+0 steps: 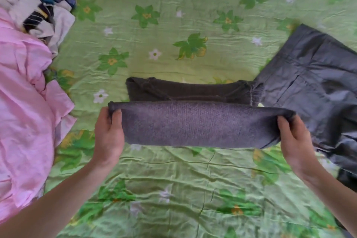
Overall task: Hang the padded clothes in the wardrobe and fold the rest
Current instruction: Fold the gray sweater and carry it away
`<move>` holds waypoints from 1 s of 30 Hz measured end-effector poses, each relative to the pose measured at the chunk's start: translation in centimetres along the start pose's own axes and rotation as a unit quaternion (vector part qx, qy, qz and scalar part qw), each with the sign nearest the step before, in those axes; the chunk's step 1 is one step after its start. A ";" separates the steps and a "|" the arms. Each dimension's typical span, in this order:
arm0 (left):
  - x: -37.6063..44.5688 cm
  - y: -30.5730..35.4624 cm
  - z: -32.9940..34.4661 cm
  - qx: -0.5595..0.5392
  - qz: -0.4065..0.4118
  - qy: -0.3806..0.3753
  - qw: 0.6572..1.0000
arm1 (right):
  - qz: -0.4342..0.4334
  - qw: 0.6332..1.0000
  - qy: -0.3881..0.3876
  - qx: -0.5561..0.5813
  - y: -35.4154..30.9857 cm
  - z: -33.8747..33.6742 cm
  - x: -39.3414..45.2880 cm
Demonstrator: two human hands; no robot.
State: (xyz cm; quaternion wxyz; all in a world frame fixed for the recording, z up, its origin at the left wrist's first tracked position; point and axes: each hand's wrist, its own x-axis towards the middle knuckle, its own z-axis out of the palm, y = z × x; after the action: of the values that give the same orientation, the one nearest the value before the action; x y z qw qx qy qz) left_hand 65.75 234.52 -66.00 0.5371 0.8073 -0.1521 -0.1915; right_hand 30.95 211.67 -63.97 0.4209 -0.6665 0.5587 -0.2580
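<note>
Mid-fold, by the look of it: grey knit sweater (199, 123) at centre, near half lifted and doubled toward 12 o'clock over the half lying flat on the green floral bedsheet (173, 176). Left hand (109, 137) pinching the fold's 9 o'clock corner, right hand (295, 139) pinching the 3 o'clock corner, each grip narrow and closed on knit. Likely to sag in the middle (soft fabric, held only at the ends) and land crooked. Risk too of overlapping the dark grey trousers (316, 83) touching at 2 o'clock. Pink garment (23, 102) heaped at 9 o'clock, well apart.
</note>
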 end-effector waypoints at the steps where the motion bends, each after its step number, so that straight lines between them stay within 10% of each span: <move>1: 0.5 0.5 0.9 0.007 0.018 0.024 1.000 | -0.005 0.999 0.026 -0.019 -0.4 0.7 0.9; 10: 9.7 0.9 6.1 0.187 0.041 0.095 0.977 | 0.043 0.983 0.096 -0.153 -1.2 5.6 10.3; 16: 11.4 -0.1 7.7 0.222 -0.099 0.086 0.966 | 0.066 0.967 0.108 -0.222 0.8 7.1 12.1; 19: 8.9 0.0 8.4 0.290 0.063 0.097 0.950 | -0.139 0.946 0.124 -0.265 1.5 7.4 10.6; 23: 5.5 -0.4 10.2 0.407 0.339 -0.093 0.843 | -0.294 0.892 -0.074 -0.336 0.6 9.6 7.6; 26: 6.0 -2.0 10.8 0.496 0.336 -0.164 0.784 | -0.297 0.842 -0.121 -0.434 1.7 11.2 6.9; 30: 8.0 -3.8 9.7 0.525 0.304 -0.146 0.782 | -0.173 0.871 -0.087 -0.451 3.8 11.0 8.1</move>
State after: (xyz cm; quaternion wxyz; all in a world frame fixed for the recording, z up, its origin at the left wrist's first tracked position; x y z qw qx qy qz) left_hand 68.29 224.50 -74.11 0.0323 0.8388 -0.5429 -0.0243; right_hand 39.89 206.76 -73.87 0.0699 -0.8894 0.4515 0.0125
